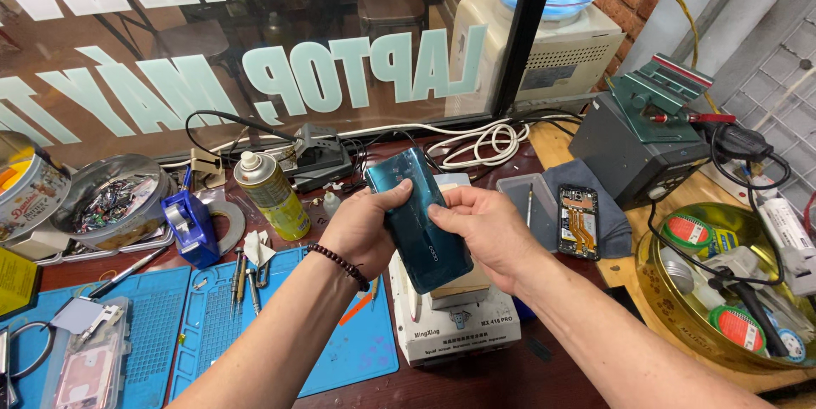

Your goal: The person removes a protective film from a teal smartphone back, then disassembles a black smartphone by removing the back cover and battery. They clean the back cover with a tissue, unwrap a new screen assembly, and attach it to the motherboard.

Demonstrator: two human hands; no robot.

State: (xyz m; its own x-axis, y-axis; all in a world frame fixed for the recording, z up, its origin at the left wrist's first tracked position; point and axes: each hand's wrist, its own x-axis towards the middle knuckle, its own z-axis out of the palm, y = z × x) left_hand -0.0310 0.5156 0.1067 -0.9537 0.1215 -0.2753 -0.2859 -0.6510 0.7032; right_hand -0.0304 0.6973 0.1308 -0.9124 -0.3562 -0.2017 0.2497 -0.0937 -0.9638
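Cluttered worktop below; my left hand and right hand both grasp a teal phone, back cover under inspection above the white heating plate.

A dark wooden workbench carries two blue work mats. Behind the mats stand a yellow spray can and a blue tape dispenser; right of them sit a white box-shaped machine, an opened phone and a brass-coloured tray.
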